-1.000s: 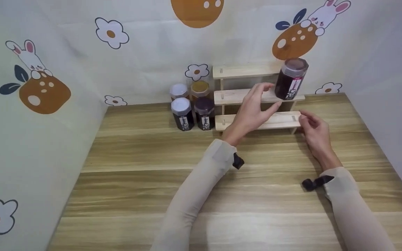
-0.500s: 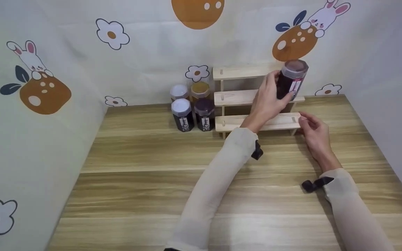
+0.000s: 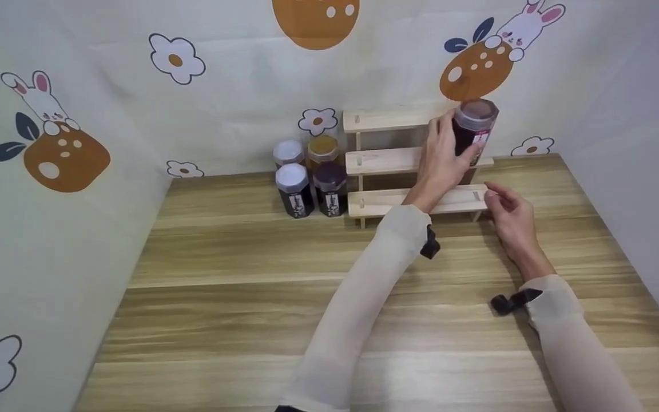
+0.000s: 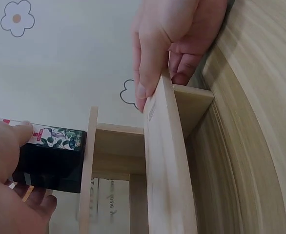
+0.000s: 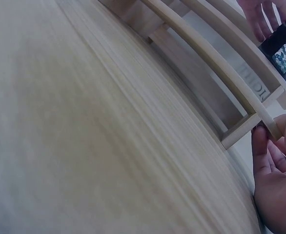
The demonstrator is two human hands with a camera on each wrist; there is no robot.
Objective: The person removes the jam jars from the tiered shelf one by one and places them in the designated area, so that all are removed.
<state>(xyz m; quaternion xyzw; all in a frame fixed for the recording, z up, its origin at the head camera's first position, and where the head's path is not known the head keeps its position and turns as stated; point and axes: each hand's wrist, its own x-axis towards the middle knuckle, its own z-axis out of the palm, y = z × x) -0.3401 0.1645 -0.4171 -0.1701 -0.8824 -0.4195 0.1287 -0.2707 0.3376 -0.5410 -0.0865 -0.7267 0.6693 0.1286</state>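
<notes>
My left hand (image 3: 439, 159) grips a dark octagonal jar (image 3: 476, 119) with a translucent lid and a pink-and-white label. This jar stands at the right end of the middle tier of a three-tier wooden rack (image 3: 384, 201). In the left wrist view, the jar's base (image 4: 70, 168) meets the edge of the shelf board, and the thumb lies along its label. My right hand (image 3: 515, 224) pinches the right end of the lowest shelf between thumb and fingers. The left hand hides part of the middle and top shelves.
Left of the rack, several similar jars stand in a tight group, among them a white-lidded one (image 3: 293, 189), a dark-lidded one (image 3: 330, 187) and a yellow-lidded one (image 3: 323, 150). Behind the rack rises a patterned cloth wall (image 3: 238, 103). All stand on a wood-grain tabletop (image 3: 238, 320).
My left hand has moved right and closed around the jar, after being beside it with fingers spread. The jar and the right hand have stayed in place; the view has shifted slightly.
</notes>
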